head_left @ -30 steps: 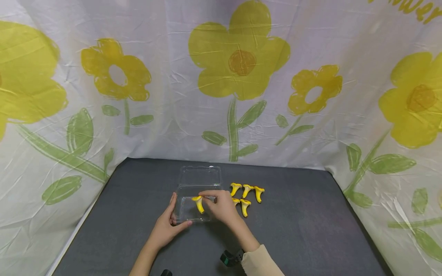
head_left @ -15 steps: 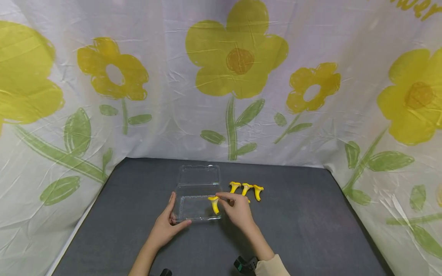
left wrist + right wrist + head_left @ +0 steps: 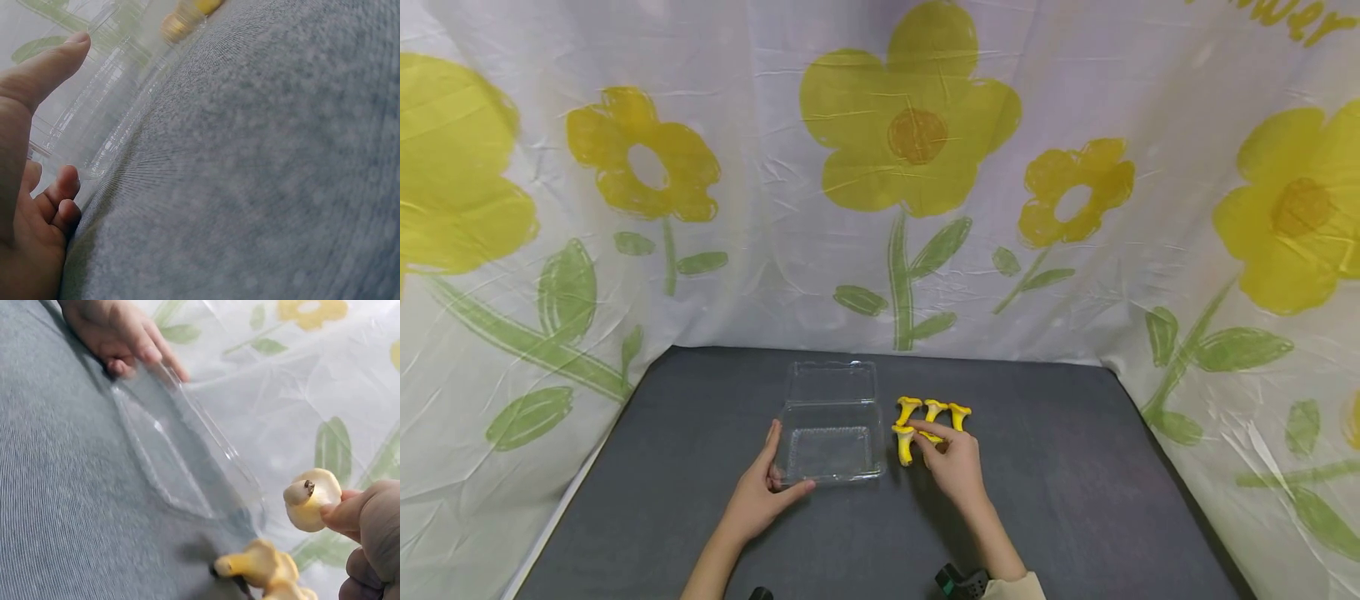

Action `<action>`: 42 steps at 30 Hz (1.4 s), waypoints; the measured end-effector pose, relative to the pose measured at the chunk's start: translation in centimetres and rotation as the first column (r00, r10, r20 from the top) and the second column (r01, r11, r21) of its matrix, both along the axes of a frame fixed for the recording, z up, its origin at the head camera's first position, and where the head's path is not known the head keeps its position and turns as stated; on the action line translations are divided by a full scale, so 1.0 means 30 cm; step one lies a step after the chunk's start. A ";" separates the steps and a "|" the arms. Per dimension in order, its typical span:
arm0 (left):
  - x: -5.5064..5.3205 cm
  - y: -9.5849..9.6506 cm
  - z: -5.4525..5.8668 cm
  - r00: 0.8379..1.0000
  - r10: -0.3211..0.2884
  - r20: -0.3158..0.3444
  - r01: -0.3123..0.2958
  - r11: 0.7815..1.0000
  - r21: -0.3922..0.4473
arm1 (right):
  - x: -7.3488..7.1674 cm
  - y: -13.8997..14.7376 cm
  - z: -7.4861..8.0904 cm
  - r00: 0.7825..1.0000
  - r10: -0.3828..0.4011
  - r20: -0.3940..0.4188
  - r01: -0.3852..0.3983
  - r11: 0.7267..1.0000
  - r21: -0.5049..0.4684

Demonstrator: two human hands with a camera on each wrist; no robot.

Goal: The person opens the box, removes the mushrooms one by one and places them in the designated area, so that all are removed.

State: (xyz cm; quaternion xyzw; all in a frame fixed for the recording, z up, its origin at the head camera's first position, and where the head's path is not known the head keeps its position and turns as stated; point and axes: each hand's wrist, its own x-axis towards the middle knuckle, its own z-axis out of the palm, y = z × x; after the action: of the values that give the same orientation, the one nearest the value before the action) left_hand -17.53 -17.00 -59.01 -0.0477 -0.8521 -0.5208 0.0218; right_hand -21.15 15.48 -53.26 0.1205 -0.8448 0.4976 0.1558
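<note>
A clear plastic clamshell box [image 3: 827, 452] lies with its lid [image 3: 832, 383] folded back. My left hand [image 3: 758, 496] holds the box's front left corner, thumb along the front rim and fingers at the left side. Between thumb and forefinger, my right hand [image 3: 953, 468] pinches a yellow chanterelle mushroom [image 3: 905, 448] by its cap, stem downward, just right of the box. In the right wrist view that chanterelle [image 3: 309, 503] hangs over other mushrooms [image 3: 259, 565]. Behind the right hand, another mushroom [image 3: 931, 437] is mostly hidden.
Three more chanterelles stand in a back row, with the middle one [image 3: 935, 408] partly behind my fingers. Dark grey cloth [image 3: 1075, 483] covers the table. A white curtain [image 3: 760, 292] with printed yellow flowers closes off the back and sides.
My right hand has carried the pinched chanterelle from over the box to the right, beside the other mushrooms. The left hand and the box have stayed in place.
</note>
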 end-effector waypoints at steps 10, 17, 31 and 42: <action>0.002 -0.002 0.003 1.000 -0.007 0.001 0.007 1.000 0.006 | -0.001 0.100 -0.035 0.994 -0.107 0.024 0.106 0.993 0.043; 0.002 -0.002 0.005 1.000 0.000 0.000 0.000 1.000 0.001 | -0.002 0.167 -0.066 0.987 -0.159 0.021 0.158 0.986 0.044; -0.004 0.001 0.006 0.999 0.007 0.041 -0.007 1.000 -0.003 | 0.013 0.220 -0.145 0.972 -0.235 0.022 0.231 0.967 0.111; -0.001 0.001 0.011 0.999 0.010 0.043 -0.010 1.000 0.000 | 0.005 0.228 -0.199 0.961 -0.276 -0.027 0.278 0.958 0.078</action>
State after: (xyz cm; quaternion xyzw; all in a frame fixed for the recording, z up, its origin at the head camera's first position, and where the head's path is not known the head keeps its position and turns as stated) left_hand -17.55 -16.97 -58.67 -0.0322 -0.8526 -0.5216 0.0058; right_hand -20.99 22.31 -59.24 0.0110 -0.8715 0.4354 0.2255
